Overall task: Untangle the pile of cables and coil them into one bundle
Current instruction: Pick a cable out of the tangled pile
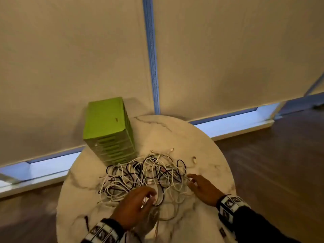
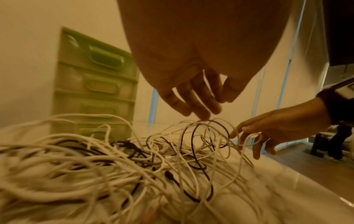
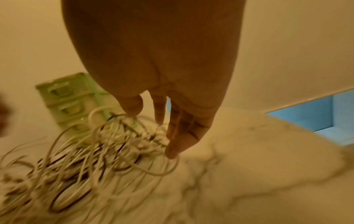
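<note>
Head view high above, wrist views close, all sharing cable pile (image 1: 147, 178)

I see a green drawer unit (image 1: 108, 130) standing at the far left of the round marble table (image 1: 201, 146), close to the beige blinds (image 1: 70, 58); wooden floor (image 1: 280, 155) lies around.

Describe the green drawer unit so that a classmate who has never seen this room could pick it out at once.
Find the round marble table against the pale blinds. At its far left edge, just behind the cable pile, stands the green drawer unit: a tall plastic stack of shallow drawers with slot handles. It is the only upright, boxy, brightly coloured thing there.
</note>
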